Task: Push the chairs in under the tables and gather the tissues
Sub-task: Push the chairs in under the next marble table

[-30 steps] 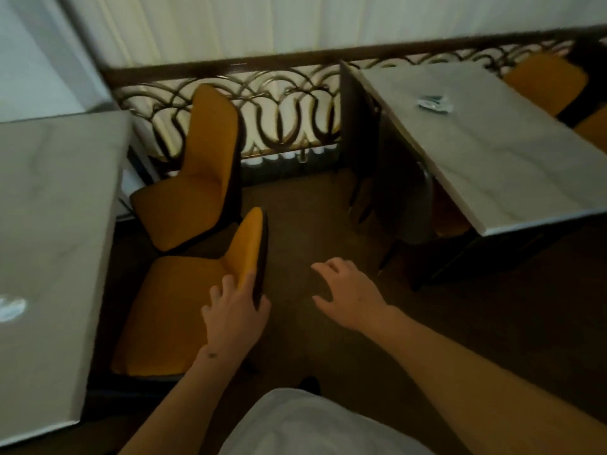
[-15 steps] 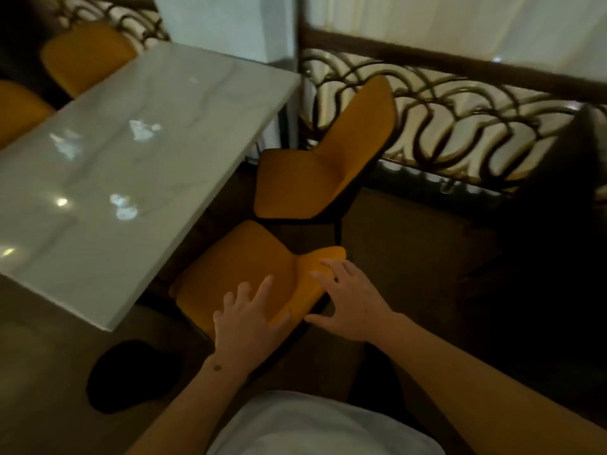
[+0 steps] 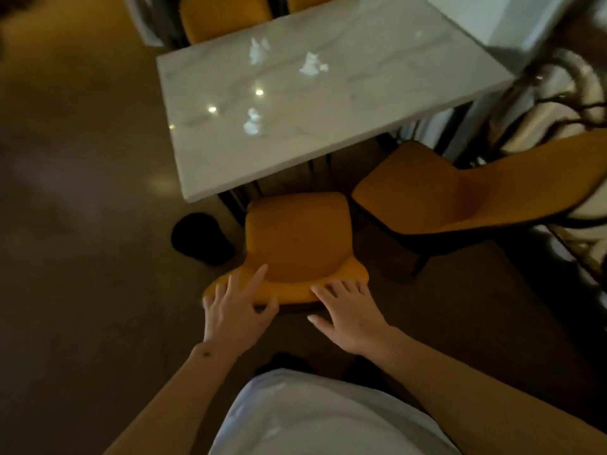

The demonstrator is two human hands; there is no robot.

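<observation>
The mustard-yellow chair [image 3: 297, 239] stands right in front of me, its padded seat facing the desk [image 3: 328, 103] and its front edge just at the desk's near rim, not yet under it. Both my hands sit on the top of its curved backrest: my left hand [image 3: 238, 315] lies over the left part with the fingers spread and the thumb hooked under the edge, and my right hand [image 3: 349, 311] rests on the right part, fingers laid fairly straight over the rim, thumb out to the side. The upholstery looks smooth and matte, with rounded corners and a dark shell beneath. A second chair [image 3: 460, 192] of the same kind stands just to the right, angled away and pulled out from the desk. The desk top is a pale, glossy marble-patterned slab with grey veins and bright spots of reflected light. Three crumpled white tissues lie on it, well beyond my hands: one [image 3: 253, 121] nearer me, one [image 3: 258, 50] far left, one [image 3: 312, 64] far right. A dark rounded shape [image 3: 200, 239] lies on the brown floor left of the chair.
</observation>
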